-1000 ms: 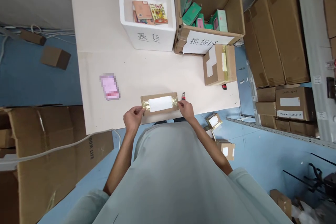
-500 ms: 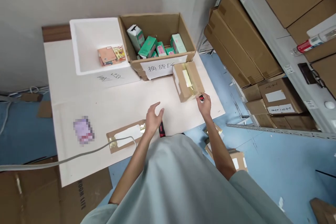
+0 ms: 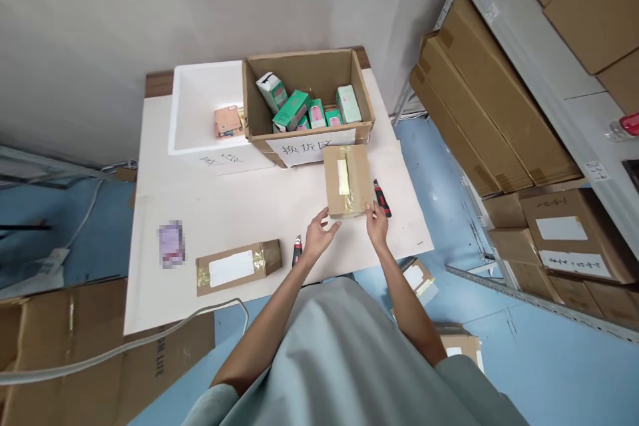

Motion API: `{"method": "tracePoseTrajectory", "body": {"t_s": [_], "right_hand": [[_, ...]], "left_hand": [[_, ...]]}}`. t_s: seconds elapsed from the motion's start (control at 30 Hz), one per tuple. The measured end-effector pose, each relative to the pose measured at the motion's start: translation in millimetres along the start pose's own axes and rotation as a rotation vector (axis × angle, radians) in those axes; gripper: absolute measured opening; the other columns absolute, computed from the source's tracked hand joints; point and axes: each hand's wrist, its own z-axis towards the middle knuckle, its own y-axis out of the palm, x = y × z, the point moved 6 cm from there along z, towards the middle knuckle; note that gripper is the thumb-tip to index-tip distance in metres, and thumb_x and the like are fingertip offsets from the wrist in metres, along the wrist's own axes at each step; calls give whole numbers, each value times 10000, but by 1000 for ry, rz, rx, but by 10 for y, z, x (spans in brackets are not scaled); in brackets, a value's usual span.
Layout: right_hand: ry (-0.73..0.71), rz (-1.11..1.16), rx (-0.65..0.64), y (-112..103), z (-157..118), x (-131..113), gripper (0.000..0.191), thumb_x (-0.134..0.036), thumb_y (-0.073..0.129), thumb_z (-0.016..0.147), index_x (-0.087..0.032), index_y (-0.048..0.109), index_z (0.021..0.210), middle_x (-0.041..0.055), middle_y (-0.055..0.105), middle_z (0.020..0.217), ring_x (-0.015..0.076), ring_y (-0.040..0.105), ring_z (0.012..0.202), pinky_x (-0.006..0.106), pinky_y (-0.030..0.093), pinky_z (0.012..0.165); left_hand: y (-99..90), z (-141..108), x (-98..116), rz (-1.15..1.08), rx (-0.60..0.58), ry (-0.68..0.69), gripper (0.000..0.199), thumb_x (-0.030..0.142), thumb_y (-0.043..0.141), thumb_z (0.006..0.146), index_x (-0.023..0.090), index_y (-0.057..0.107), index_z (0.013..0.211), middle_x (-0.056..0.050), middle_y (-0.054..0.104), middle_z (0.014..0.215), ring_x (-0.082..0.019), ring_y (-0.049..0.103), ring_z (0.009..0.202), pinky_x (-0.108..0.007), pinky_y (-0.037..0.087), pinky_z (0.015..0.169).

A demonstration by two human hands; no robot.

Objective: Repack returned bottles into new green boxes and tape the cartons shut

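A small taped cardboard box with a pale label stands on the white table against the front of the open carton. My right hand grips its near right corner with bent fingers. My left hand is by the near left corner, thumb and fingers apart; whether a fingertip touches the box I cannot tell. A red and black utility knife lies right of the box. Another utility knife lies beside my left wrist, partly hidden by the forearm. A long cardboard box with a white label rests farther left.
An open carton holds several green and white packages. Left of it is a white foam bin with small packets. A grey cable crosses the front left. Shelving with cartons stands at the right; more boxes are on the blue floor.
The small box has turned straighter and now sits nearer the body. My left hand has moved up to its near side. The right-hand knife is now uncovered. The camera view has shifted.
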Motion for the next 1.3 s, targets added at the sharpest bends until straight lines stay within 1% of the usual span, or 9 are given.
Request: {"method": "tracePoseTrajectory", "body": {"t_s": [0.2, 0.33, 0.43, 0.57, 0.7, 0.83, 1.0, 1.13, 1.3], "right_hand": [[-102, 87, -63, 328, -83, -212, 704, -678, 422, 1125, -165, 778, 1451, 219, 749, 1447, 313, 715, 1393, 456, 604, 1182], [-66, 97, -162, 458, -8, -222, 744, -744, 513, 1068, -162, 753, 1464, 218, 736, 1448, 308, 735, 1321, 430, 652, 1082], [29, 88, -153, 509, -149, -58, 841, -782, 634, 996, -150, 647, 1552, 238, 699, 1496, 311, 733, 1295, 438, 668, 1028], [133, -41, -184, 706, -620, 158, 819, -718, 729, 952, -139, 598, 1517, 235, 732, 1405, 311, 756, 1216, 450, 652, 1028], [151, -231, -377, 1191, -1181, 141, 607, -585, 766, 966, -181, 639, 1402, 171, 783, 1318, 281, 779, 1105, 430, 619, 1054], [176, -443, -540, 1766, -1610, -26, 571, -548, 751, 1012, -199, 616, 1443, 149, 779, 1344, 293, 768, 1193, 411, 596, 1072], [199, -745, -501, 2219, -1869, -244, 550, -459, 726, 1053, -161, 581, 1492, 227, 674, 1518, 358, 703, 1354, 454, 569, 1114], [206, -827, -433, 2274, -1952, -351, 466, -368, 674, 1058, -183, 617, 1481, 198, 698, 1472, 344, 733, 1266, 464, 572, 1099], [170, -649, -343, 2019, -1980, -504, 534, -368, 689, 956, -153, 715, 1444, 133, 801, 1211, 302, 749, 1095, 421, 592, 1051]], "left_hand": [[-379, -145, -206, -120, 101, -50, 565, 341, 802, 947, 207, 747, 1493, -164, 745, 1557, -346, 733, 1420, -514, 627, 1197], [-475, -216, -274, -186, 107, -46, 609, 334, 787, 947, 219, 717, 1541, -166, 758, 1530, -344, 747, 1399, -515, 636, 1170], [-683, -242, -337, -225, 135, 8, 599, 342, 786, 944, 223, 721, 1527, -166, 724, 1592, -335, 741, 1407, -505, 638, 1169], [-1257, -236, -552, -244, 280, 69, 491, 352, 750, 958, 217, 759, 1429, -153, 762, 1536, -313, 757, 1368, -502, 642, 1170], [-1961, -311, -856, -186, 405, 63, 442, 333, 698, 980, 205, 746, 1401, -149, 772, 1512, -284, 762, 1346, -484, 629, 1185], [-2685, -619, -1119, -30, 472, 92, 432, 316, 650, 1003, 201, 740, 1409, -142, 770, 1501, -281, 747, 1363, -486, 594, 1222], [-3364, -1074, -1545, 52, 473, 82, 390, 341, 651, 1019, 234, 763, 1376, -125, 766, 1458, -285, 717, 1393, -491, 583, 1238], [-3543, -1189, -1923, -7, 334, 35, 333, 361, 673, 1013, 240, 792, 1300, -128, 713, 1488, -268, 753, 1302, -444, 659, 1117], [-3489, -1115, -2157, -41, 137, 1, 334, 309, 691, 1008, 255, 800, 1319, -98, 725, 1401, -203, 786, 1044, -377, 691, 986]]}}
